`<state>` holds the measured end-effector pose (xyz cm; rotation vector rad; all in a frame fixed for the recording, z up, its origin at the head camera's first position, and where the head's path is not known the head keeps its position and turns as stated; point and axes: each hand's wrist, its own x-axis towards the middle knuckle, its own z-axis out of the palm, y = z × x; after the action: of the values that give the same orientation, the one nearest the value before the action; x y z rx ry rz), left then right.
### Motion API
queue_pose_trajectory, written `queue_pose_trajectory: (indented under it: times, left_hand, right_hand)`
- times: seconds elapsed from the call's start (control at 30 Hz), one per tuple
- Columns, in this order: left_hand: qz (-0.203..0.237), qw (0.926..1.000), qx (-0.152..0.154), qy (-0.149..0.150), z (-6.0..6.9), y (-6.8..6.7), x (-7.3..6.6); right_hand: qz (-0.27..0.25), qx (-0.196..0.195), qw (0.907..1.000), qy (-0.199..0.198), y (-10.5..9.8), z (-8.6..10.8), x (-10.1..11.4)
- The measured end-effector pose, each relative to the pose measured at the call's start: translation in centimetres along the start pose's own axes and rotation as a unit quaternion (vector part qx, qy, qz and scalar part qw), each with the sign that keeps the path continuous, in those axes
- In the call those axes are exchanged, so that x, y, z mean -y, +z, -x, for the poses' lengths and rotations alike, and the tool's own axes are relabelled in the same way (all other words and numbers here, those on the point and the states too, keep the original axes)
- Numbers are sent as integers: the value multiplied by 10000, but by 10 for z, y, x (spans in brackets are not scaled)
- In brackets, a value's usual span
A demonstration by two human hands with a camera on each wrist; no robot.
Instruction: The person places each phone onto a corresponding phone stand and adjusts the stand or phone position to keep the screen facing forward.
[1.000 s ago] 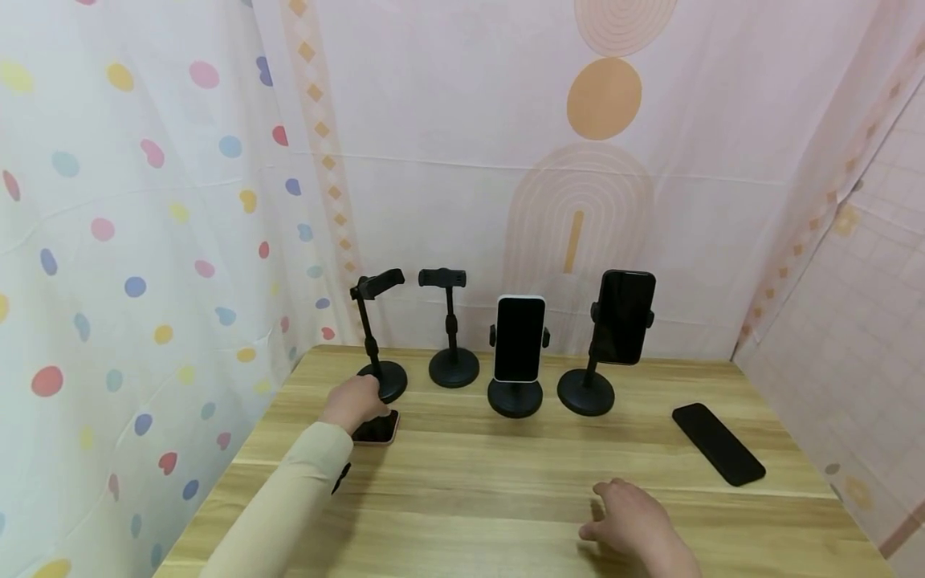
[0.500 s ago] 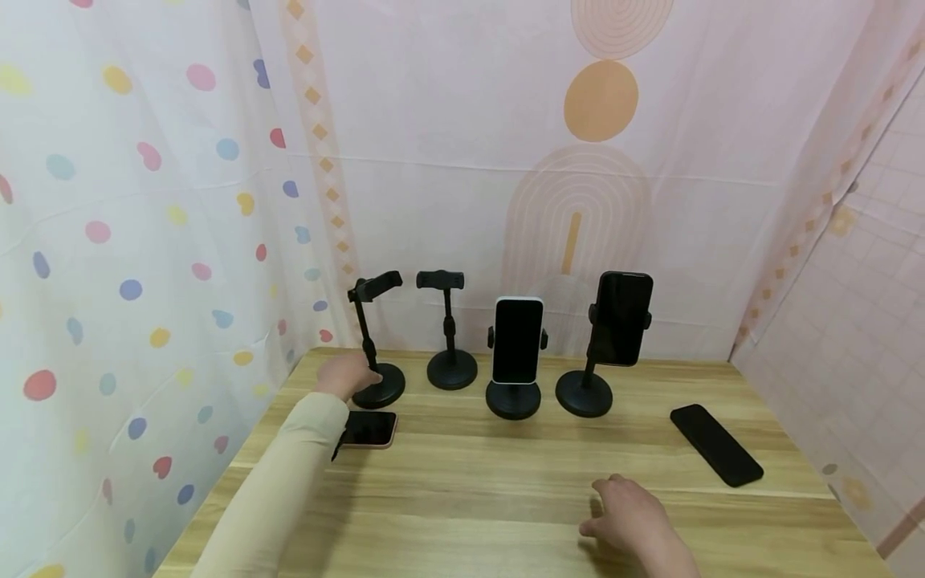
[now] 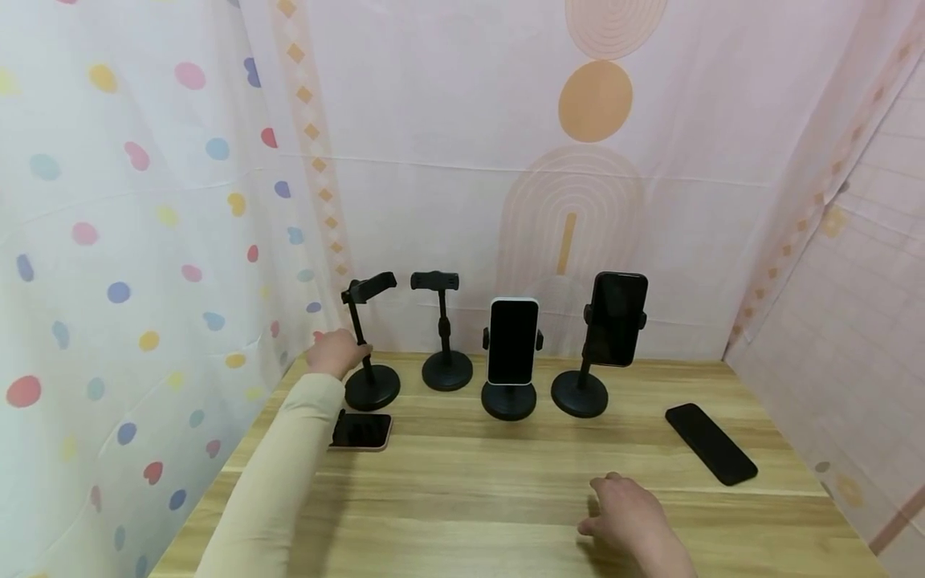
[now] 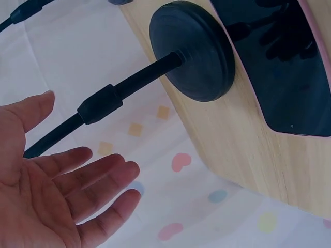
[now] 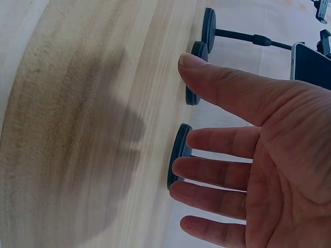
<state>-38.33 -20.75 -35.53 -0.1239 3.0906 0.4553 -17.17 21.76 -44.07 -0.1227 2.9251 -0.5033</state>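
My left hand point(image 3: 336, 353) is at the pole of the leftmost black phone stand point(image 3: 372, 388), fingers spread and relaxed. In the left wrist view, the thumb and fingers lie on either side of the pole without closing round it; contact cannot be told. A pink-edged phone point(image 3: 364, 431) lies flat in front of that stand, its left part hidden by the sleeve. My right hand point(image 3: 625, 514) hovers over the table's front right with nothing in it, its fingers fairly straight in the right wrist view.
A second stand point(image 3: 446, 371) without a phone stands right of the first. Farther right, two stands hold a white-edged phone point(image 3: 512, 341) and a black phone point(image 3: 617, 319). Another black phone point(image 3: 711, 444) lies on the wooden table point(image 3: 462, 498). Curtains hang behind and at the left.
My left hand has risen from over the pink-edged phone, past the leftmost stand's base, to beside its pole. The flat phone shows more now. My right hand stays nearly still.
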Motion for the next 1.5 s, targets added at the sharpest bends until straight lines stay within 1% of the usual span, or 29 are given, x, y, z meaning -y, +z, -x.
queue_pose_trajectory:
  times: [0.07,0.17,0.27,0.33,0.47,0.57,0.7,0.8,0.9,1.17,1.33,1.5]
  left_hand:
    - [72,9999,-24,-106,-3,-1,1]
    - [196,9996,-105,-166,-6,-1,0]
    - [307,9989,-316,-133,-9,-2,-4]
    - [390,9978,-521,-105,-12,-2,-6]
    - [648,9935,-917,-179,-17,-2,-7]
    - [828,9907,-1054,-252,-18,-3,-5]
    - [928,9894,-1086,-273,-18,-3,-1]
    - [955,9884,-1155,-255,-17,0,-1]
    - [1001,9862,-1302,-211,-18,3,-3]
    - [1412,9749,-1721,20,-22,11,-8]
    - [1593,9705,-1809,62,-23,15,-10]
    - [1742,9660,-1901,200,-20,18,-10]
  right_hand:
    - [24,5,10000,12,0,0,0]
    - [55,21,10000,54,1,0,1]
    - [73,44,9999,71,1,0,1]
    - [78,41,9999,62,2,0,1]
    - [77,12,10000,52,2,1,1]
    - [85,-48,9999,36,3,1,1]
    - [83,-100,9999,-5,4,2,1]
    - [68,-53,10000,-2,4,2,1]
    - [61,-31,10000,4,3,2,2]
    - [51,-20,10000,2,2,1,1]
    - [62,-69,10000,-23,2,0,2]
    - [83,-119,9999,-42,2,1,2]
